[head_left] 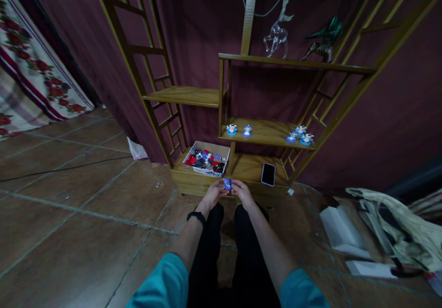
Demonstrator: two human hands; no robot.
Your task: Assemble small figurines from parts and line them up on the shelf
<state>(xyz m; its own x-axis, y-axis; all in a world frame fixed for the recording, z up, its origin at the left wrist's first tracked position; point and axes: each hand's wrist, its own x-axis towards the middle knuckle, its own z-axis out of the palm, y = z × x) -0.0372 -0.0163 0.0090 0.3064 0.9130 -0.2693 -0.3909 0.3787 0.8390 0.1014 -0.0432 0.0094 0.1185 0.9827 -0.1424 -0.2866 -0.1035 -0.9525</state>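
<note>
between the person's two hands, just nearer than the low shelf (246,165), is a small purple toy (227,184). the left hand (216,190) and right hand (242,190) have their fingertips clamped on it from either side, a grip that probably suits so small a piece and leaves its middle in sight. just beyond, to the left, an open box (203,171) rests on the low shelf; its walls keep a loose heap of toys (207,159) together within reach. to the right, a phone (268,174) lies flat, apparently set aside from the hands. on the middle shelf (267,132), small figures (247,130) stand on broad bases, which likely steady them: two apart at left, three close together at right. their finer details are too small to tell.
</note>
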